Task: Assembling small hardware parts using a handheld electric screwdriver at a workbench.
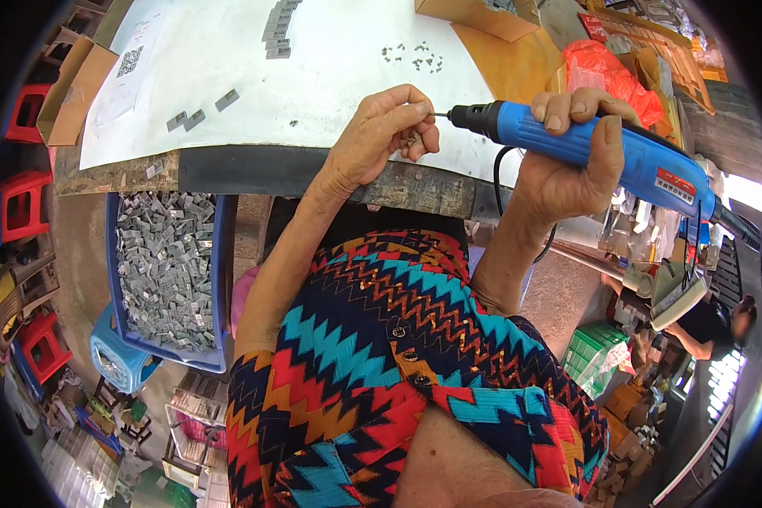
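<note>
Right hand [567, 157] grips the blue electric screwdriver [593, 144]; left hand [381, 135] pinches a small part [411, 135] at its bit over the desk [313, 76] edge. A slipping bit could likely jab those fingers.

A white sheet of paper with a black square code [129, 61] lies at the far left of the table. A red and white label [675, 184] is stuck on the blue power tool [601, 148]. Brown cardboard boxes sit at the table's left edge [68, 85] and top [474, 15]. A red plastic bag [610, 76] lies on the right. A green and white package [597, 356] sits low on the right.
</note>
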{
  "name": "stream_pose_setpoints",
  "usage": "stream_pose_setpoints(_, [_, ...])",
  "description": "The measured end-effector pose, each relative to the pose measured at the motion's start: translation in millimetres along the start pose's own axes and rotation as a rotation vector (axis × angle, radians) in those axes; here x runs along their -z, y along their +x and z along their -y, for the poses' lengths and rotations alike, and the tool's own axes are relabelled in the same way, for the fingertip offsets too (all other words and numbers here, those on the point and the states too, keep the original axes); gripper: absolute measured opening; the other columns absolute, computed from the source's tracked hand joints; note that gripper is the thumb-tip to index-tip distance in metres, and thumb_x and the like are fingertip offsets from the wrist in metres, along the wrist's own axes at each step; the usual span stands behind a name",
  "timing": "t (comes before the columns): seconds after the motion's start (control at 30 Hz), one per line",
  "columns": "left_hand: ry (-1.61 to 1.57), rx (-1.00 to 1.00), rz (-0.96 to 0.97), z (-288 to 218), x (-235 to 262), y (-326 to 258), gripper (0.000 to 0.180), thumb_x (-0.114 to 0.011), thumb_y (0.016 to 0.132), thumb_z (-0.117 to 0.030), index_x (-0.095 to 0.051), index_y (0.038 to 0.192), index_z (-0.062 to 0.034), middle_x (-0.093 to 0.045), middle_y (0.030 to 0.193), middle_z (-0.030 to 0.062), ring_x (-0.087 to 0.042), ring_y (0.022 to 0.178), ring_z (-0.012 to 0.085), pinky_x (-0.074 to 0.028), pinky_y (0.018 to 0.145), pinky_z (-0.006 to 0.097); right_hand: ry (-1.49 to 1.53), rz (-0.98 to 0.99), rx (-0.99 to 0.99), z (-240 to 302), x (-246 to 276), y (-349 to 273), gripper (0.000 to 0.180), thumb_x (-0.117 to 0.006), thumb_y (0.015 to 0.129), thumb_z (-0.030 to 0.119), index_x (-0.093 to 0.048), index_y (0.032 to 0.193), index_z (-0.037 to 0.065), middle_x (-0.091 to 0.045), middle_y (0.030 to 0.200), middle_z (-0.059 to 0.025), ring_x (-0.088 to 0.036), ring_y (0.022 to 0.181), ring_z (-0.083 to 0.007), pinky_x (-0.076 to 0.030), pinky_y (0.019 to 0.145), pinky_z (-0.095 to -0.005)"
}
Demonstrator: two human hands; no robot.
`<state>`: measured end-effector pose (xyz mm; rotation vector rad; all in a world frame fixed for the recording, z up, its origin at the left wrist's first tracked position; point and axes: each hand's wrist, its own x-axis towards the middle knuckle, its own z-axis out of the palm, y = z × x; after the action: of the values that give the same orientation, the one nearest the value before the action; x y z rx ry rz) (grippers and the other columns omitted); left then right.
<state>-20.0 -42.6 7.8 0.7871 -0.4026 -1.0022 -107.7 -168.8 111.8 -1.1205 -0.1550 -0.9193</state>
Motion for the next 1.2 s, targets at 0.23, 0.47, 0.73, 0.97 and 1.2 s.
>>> stream_pose_setpoints(0.23, [0.011,0.02,0.011,-3,-2,-1,0.016,-0.049,0.088,-0.018,-0.051,0.086,-0.0022,-0.056,0.063,0.0083,-0.045,0.051,0.0078,-0.035,0.045,0.018,0.032,0.046,0.0,1,0,1,0.019,-0.053,0.082,0.013,-0.055,0.101,0.009,-0.049,0.078,-0.0084,-0.046,0.062,-0.0169,-0.037,0.063,-0.0337])
stream_pose_setpoints(0.47, [-0.012,0.039,0.044,-7,-3,-3,0.019,-0.05,0.087,-0.022,-0.05,0.082,-0.0043,-0.052,0.058,0.0047,-0.04,0.048,0.0055,-0.029,0.041,0.016,0.182,0.102,0.014,-1,5,2,0.023,-0.05,0.082,0.003,-0.048,0.104,0.005,-0.051,0.079,-0.0132,-0.052,0.059,-0.0215,-0.042,0.06,-0.0371])
stream_pose_setpoints(0.73, [0.095,0.016,0.026,-10,-9,-5,0.021,-0.045,0.084,-0.025,-0.048,0.073,-0.0079,-0.044,0.056,-0.0003,-0.03,0.047,0.0034,-0.022,0.042,0.018,0.133,0.146,-0.015,3,3,4,0.022,-0.05,0.083,0.014,-0.055,0.102,0.005,-0.05,0.081,-0.0097,-0.048,0.064,-0.0181,-0.038,0.062,-0.0349])
stream_pose_setpoints(0.97, [0.113,0.009,0.026,-9,-8,-5,0.022,-0.045,0.085,-0.026,-0.047,0.072,-0.0084,-0.043,0.055,-0.0014,-0.03,0.047,0.0033,-0.022,0.042,0.018,0.228,0.121,-0.041,4,5,5,0.023,-0.045,0.084,0.002,-0.049,0.106,0.006,-0.051,0.082,-0.0141,-0.052,0.062,-0.0227,-0.042,0.062,-0.0388])
stream_pose_setpoints(1.2, [0.123,-0.006,0.065,-11,-6,-6,0.025,-0.046,0.086,-0.028,-0.045,0.071,-0.0085,-0.041,0.055,-0.0021,-0.03,0.047,0.0036,-0.023,0.044,0.018,0.237,0.146,-0.077,9,4,9,0.024,-0.046,0.084,0.007,-0.049,0.109,0.006,-0.051,0.082,-0.0136,-0.052,0.062,-0.0222,-0.041,0.063,-0.0386])
